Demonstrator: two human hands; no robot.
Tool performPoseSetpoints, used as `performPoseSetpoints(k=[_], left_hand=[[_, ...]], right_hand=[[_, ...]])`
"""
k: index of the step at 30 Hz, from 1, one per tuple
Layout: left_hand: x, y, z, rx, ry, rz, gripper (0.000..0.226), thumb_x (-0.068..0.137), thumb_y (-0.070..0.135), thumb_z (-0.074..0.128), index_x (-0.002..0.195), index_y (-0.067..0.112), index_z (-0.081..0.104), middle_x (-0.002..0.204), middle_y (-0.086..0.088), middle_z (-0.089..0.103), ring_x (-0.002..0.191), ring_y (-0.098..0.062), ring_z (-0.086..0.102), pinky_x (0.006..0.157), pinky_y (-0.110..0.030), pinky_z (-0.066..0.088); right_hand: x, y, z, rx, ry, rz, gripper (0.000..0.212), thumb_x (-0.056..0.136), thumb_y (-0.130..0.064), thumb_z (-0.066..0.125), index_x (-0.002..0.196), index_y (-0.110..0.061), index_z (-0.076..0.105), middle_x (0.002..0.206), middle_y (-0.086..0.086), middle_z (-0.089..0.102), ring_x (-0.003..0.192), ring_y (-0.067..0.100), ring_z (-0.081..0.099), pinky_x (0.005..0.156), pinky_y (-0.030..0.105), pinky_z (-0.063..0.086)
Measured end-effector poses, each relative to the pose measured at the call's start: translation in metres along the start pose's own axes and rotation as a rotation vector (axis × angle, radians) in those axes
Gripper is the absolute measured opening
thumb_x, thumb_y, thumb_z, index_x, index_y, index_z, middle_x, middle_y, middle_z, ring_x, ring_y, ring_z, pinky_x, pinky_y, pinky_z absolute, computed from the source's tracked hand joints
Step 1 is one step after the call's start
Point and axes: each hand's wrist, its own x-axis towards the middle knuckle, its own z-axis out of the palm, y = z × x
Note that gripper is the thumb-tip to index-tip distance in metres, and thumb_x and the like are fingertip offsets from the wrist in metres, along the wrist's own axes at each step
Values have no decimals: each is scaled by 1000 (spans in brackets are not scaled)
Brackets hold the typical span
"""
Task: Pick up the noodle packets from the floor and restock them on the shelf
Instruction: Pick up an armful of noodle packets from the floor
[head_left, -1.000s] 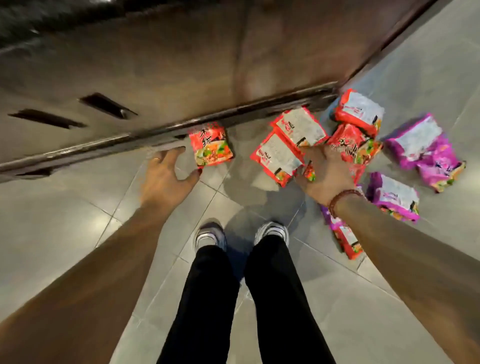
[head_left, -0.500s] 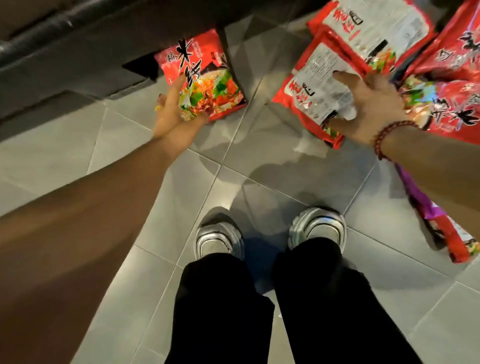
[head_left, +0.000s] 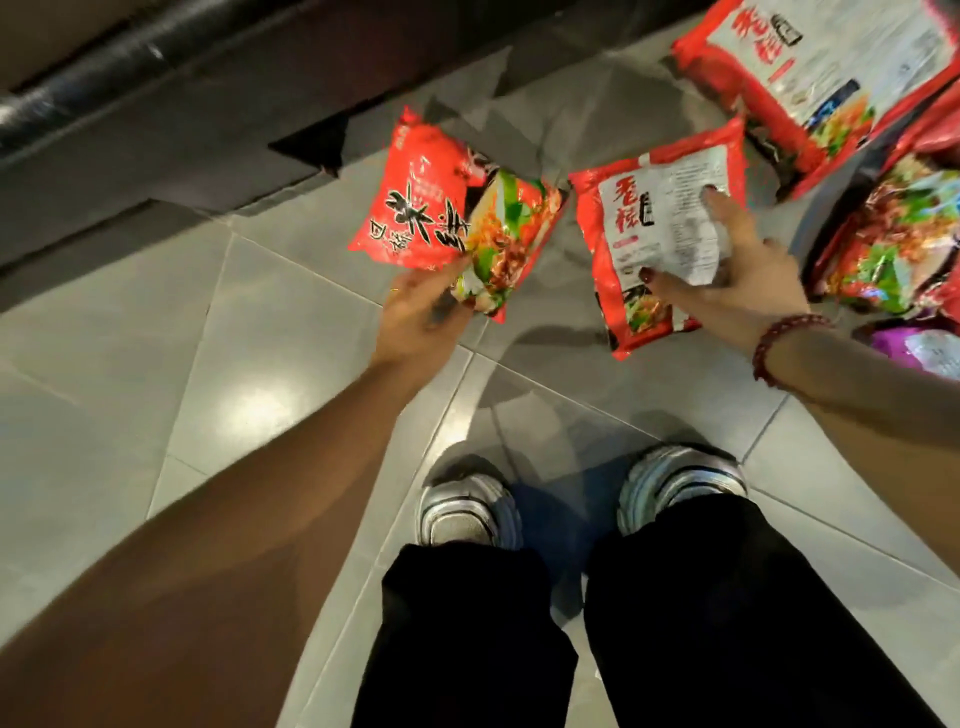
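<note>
**Grey tiles, a packet in each hand**

Grey floor tiles (head_left: 249, 322) shine under a person bent low, and the dark foot of the shelf (head_left: 156, 140) runs across the far left. The left hand (head_left: 422, 318) grips the near corner of a red noodle packet (head_left: 436, 208). Its thumb lies on top over the picture of the noodles and its other fingers are out of sight beneath; the hand itself is blurred. That packet faces front side up, tilted, just on the near side of the shelf foot.

The right hand (head_left: 748, 280) holds a second packet (head_left: 644, 244) with its white printed back upward. Thumb and forefinger are spread across the label, and the other fingers are hidden behind it. The two packets sit just beside each other without touching, and a shadow lies on the tiles below the second one. A red bead bracelet (head_left: 784, 345) circles the right wrist.

Further right, more packets lie on the floor. A large red packet (head_left: 821, 67) lies back up at the far right, a picture-side packet (head_left: 893, 239) sits at the right edge, and a purple packet (head_left: 919, 351) lies nearer than that. Two silver-grey shoes (head_left: 467, 514) and black trouser legs (head_left: 727, 623) fill the near middle.
</note>
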Motion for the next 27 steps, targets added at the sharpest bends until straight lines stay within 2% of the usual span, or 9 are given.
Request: performPoseSetpoints(k=[3,6,8,10,12,15,20,23,27], left_hand=[[19,14,-10,-91,196,-116,45,77,35,79,116,38,57,127,3,49,124,-21,49,100,-44,49],[46,38,-12,-125,336,-258,89,61,63,78,137,52,34,131,5,50,126,-22,48,104,-46,44],[57,51,-8,4,304,-307,105,64,60,77,149,51,16,130,0,46,124,-24,47,109,-43,40],[64,56,-4,117,263,-282,102,76,45,77,151,48,10,127,-4,47,114,-22,47,108,-37,38],[66,59,-4,97,229,-247,98,81,30,77,152,46,11,126,0,50,107,-13,47,105,-33,41],[58,65,-11,13,149,-265,94,82,20,78,152,41,20,130,9,51,116,-10,50,103,-28,42],[7,86,-22,-25,30,-185,91,75,11,82,150,29,34,114,24,52,109,-6,55,102,-25,45],[-37,107,-37,-273,52,-244,86,74,6,81,147,27,40,122,13,61,108,-7,63,95,-30,53],[-105,152,-65,-454,77,-251,82,73,-5,76,143,25,45,124,5,64,106,-9,66,81,-21,55]], right_hand=[[12,-2,1,153,-36,-18,104,54,-68,74,143,-54,22,134,9,50,127,29,47,112,43,37],[26,2,6,189,-72,-34,109,47,-71,77,141,-58,23,135,4,49,123,25,52,112,39,38],[22,-5,6,195,-61,-39,102,61,-54,82,144,-54,22,137,4,45,122,24,51,112,32,35],[21,-5,6,178,-66,-26,97,75,-38,81,147,-52,17,137,10,38,118,24,47,106,28,33],[20,-10,6,162,-90,-23,98,77,-35,79,148,-52,14,138,13,34,121,30,45,106,32,35],[18,-17,3,210,-79,-38,98,72,-36,83,148,-46,22,143,5,42,124,26,48,108,38,41],[-25,-35,-10,444,-52,-68,84,74,-20,83,144,-30,39,129,-15,46,119,3,43,101,12,38],[-72,-50,-27,522,-25,-52,84,73,-22,83,144,-34,40,131,-20,44,121,-1,41,93,7,35],[-145,-70,-67,698,-30,-22,81,71,-14,84,139,-39,47,134,-25,46,109,-17,46,85,-1,41]])
